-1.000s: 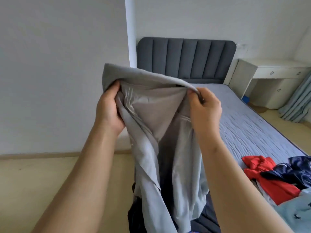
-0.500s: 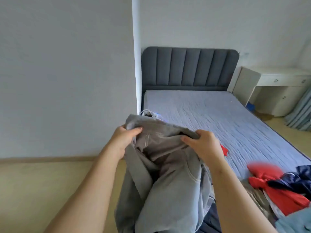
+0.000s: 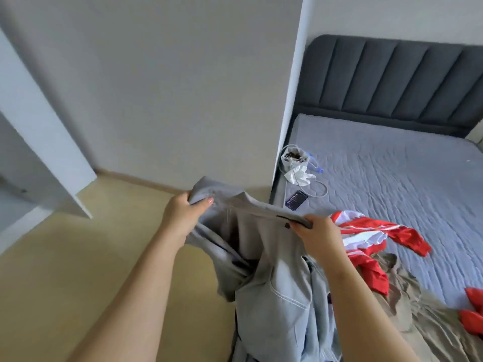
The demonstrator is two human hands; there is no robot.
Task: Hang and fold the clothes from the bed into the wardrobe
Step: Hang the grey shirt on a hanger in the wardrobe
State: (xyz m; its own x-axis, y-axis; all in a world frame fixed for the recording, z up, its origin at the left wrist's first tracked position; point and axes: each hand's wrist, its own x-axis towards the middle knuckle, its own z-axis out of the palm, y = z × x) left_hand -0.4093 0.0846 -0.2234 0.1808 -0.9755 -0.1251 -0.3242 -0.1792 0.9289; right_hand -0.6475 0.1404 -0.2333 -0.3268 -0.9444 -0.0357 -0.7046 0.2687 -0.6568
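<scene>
Head view: a person holds up pale grey denim trousers [image 3: 274, 296] by the waistband, centre of frame, at the near edge of the bed; the legs hang crumpled toward the lower edge.
Left hand [image 3: 183, 218]: fingers curled, thumb on top, pinching one end of the waistband.
Right hand [image 3: 318, 236]: fingers closed around the other end, beside a small dark tab.
Progress: judged early; no garment in frame is hung or folded, and the trousers are lifted but not yet folded.
Remaining: a red-and-white striped jacket [image 3: 366, 231], a khaki crumpled garment [image 3: 405, 296] and a red cloth [image 3: 473, 309] lie loose on the mattress, right of centre and lower right.
Wardrobe: white flat panels [image 3: 39, 126] at far left are probably part of it; its contents are not visible.
Trouser fabric: matte woven cloth with stitched seams and a patch pocket; it drapes in soft, heavy folds.
Bed surface: grey-lilac quilted cover [image 3: 392, 178] with a rippled texture.
Headboard: dark grey padded panel [image 3: 392, 74] with vertical channels, upper right.
Small items: a black glossy phone [image 3: 296, 199], a thin white cable [image 3: 320, 189] and a grey drawstring pouch [image 3: 295, 158] sit near the cover's left edge.
Floor: pale yellow smooth boards [image 3: 78, 257], lower left.
</scene>
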